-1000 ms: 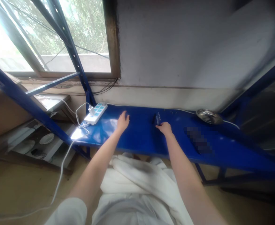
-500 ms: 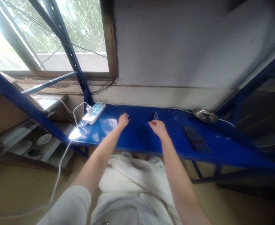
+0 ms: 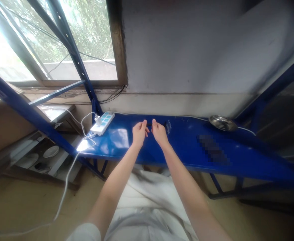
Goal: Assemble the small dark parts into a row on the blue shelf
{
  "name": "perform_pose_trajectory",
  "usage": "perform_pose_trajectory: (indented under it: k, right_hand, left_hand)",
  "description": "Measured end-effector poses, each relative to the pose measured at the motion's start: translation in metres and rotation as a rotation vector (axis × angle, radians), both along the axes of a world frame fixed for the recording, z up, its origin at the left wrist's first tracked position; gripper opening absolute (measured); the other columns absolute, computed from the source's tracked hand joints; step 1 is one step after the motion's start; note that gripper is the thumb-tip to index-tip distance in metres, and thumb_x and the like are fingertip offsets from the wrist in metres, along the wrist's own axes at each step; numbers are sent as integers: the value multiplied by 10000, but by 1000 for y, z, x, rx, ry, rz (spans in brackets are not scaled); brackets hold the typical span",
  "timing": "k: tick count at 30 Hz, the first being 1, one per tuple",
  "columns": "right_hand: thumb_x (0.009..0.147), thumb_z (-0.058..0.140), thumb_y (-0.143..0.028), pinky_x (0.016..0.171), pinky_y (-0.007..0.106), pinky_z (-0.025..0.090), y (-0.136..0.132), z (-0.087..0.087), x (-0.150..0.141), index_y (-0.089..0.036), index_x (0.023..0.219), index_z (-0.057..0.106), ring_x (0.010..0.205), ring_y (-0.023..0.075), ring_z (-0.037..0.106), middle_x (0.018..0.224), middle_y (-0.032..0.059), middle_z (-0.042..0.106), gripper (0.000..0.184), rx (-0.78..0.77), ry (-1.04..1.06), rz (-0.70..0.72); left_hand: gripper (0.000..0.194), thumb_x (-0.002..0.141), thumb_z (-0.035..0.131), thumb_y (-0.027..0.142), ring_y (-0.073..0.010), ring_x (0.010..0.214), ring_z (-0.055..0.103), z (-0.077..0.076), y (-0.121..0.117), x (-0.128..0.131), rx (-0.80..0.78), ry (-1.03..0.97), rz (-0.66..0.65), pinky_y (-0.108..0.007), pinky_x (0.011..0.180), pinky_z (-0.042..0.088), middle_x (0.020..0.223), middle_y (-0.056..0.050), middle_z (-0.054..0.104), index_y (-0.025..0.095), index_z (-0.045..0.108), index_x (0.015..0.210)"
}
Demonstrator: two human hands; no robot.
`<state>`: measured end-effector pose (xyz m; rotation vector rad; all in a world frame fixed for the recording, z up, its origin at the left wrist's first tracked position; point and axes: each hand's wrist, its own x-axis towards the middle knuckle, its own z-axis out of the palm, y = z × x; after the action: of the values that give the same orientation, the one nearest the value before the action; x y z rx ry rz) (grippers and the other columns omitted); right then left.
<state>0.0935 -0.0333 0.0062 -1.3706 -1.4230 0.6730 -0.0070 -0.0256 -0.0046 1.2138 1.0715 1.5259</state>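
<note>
My left hand (image 3: 139,133) and my right hand (image 3: 159,132) are close together over the blue table (image 3: 187,157), thumbs raised and pressed to the fingers. A thin dark strip-like piece (image 3: 149,125) spans the small gap between them, and both pinch an end of it. My fingers cover most of it, so its kind cannot be made out. Just right of my right hand lies a small row of clear or pale pieces (image 3: 169,127), with something dark at its left side.
A white power strip (image 3: 103,124) with a plugged-in adapter (image 3: 97,118) stands at the table's left. Back right is a shiny metal dish (image 3: 222,123). Nearer lies a blurred-out dark object (image 3: 213,149). A white cable (image 3: 66,180) hangs off the left edge. Blue posts (image 3: 79,63) rise beside the window.
My hands have come together from well apart, the left moving right and the right moving slightly left. The thin dark piece now shows between them. The view has shifted slightly.
</note>
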Motion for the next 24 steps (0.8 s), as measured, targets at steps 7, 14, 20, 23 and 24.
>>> perform_pose_trajectory:
  k: [7, 14, 20, 23, 24]
  right_hand:
    - [841, 299, -596, 510, 236, 315, -7, 5, -6, -199, 533, 387, 510, 114, 423, 522, -9, 464, 510, 90, -54, -5]
    - [882, 303, -495, 499, 241, 271, -11, 5, -8, -209, 532, 304, 469, 101, 366, 486, -24, 415, 452, 179, -209, -3]
    - [891, 305, -457, 500, 243, 252, -8, 4, -8, -213, 545, 277, 453, 98, 332, 478, -31, 388, 425, 233, -307, 6]
    - [889, 311, -460, 497, 241, 255, -6, 5, -5, -212, 545, 278, 451, 97, 334, 477, -33, 386, 425, 221, -300, 12]
    - [887, 314, -466, 496, 239, 258, -6, 5, -3, -211, 544, 282, 452, 96, 336, 477, -34, 385, 428, 215, -293, 12]
  left_hand:
    - [458, 721, 539, 587, -48, 344, 389, -2, -13, 0, -70, -89, 71, -181, 358, 281, 424, 38, 455, 156, 488, 574]
    - [379, 720, 594, 434, -45, 310, 321, 0, -8, -4, -270, -217, 82, -187, 335, 217, 360, 66, 351, 173, 413, 514]
    - [362, 732, 580, 333, -48, 291, 278, 2, -4, -7, -330, -264, 56, -202, 339, 205, 320, 76, 295, 187, 369, 477]
    - [381, 722, 601, 352, -45, 288, 276, -1, 0, -8, -347, -271, 19, -203, 345, 228, 315, 79, 291, 188, 367, 470]
    - [394, 713, 616, 378, -45, 291, 287, -2, 1, -9, -354, -271, -7, -202, 349, 243, 317, 77, 297, 186, 371, 471]
